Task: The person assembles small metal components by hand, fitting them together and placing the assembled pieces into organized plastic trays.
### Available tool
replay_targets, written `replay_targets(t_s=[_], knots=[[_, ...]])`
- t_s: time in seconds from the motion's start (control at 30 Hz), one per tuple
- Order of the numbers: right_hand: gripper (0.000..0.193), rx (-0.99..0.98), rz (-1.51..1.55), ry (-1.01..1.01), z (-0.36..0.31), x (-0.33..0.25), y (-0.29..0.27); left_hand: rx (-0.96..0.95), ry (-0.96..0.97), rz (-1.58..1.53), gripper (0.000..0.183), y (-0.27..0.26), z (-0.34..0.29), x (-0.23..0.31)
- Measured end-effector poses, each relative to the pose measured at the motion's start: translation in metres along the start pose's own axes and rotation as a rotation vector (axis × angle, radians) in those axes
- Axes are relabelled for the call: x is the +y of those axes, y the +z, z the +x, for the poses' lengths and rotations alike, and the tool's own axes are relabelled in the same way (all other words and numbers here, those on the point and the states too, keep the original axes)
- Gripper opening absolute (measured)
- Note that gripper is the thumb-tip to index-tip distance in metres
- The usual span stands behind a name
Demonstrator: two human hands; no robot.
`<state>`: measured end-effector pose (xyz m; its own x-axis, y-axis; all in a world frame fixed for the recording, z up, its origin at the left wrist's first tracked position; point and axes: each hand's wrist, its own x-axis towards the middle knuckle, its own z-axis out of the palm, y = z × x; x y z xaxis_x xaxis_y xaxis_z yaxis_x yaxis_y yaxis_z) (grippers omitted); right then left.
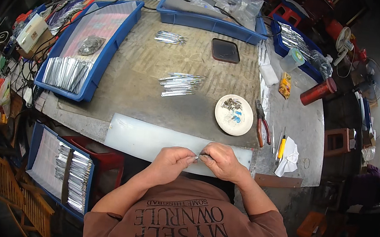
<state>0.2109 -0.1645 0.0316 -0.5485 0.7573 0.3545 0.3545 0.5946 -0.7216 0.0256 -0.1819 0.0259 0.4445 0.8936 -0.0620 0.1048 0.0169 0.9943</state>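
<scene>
My left hand (171, 163) and my right hand (223, 162) meet fingertip to fingertip above a long whitish board (141, 137) at the table's near edge. Both are closed in a pinch. A tiny silvery bit shows between the fingertips, and something dark sits under my right thumb; neither is clear enough to name. Beyond the board lies a pile of thin silvery metal pieces (180, 85), with a smaller pile (170, 38) farther back. A cream plate (220, 119) ahead of my right hand holds small dark metal parts and blue bits.
To the right lie red-handled pliers (263, 126), a yellow-handled screwdriver (282, 147) and a white cloth (289, 159). A black tray (225, 59) sits farther back. Blue bins (93, 77) of metal pieces stand at left and far right; another blue bin (42, 149) is low at left.
</scene>
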Motion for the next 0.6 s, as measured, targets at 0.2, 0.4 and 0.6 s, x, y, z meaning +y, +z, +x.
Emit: replay_targets(t_s=[0.2, 0.4, 0.6], knots=[[0.014, 0.039, -0.024, 0.026, -0.004, -0.006, 0.006, 0.029, 0.102, 0.101, 0.009, 0.001, -0.002, 0.001], [0.016, 0.096, 0.086, 0.292, 0.0, -0.015, 0.01, 0.165, 0.35, 0.542, 0.005, 0.003, -0.004, 0.002], [0.015, 0.022, 0.003, 0.0, 0.004, -0.002, 0.004, 0.059, 0.144, 0.142, 0.008, -0.002, -0.003, 0.002]])
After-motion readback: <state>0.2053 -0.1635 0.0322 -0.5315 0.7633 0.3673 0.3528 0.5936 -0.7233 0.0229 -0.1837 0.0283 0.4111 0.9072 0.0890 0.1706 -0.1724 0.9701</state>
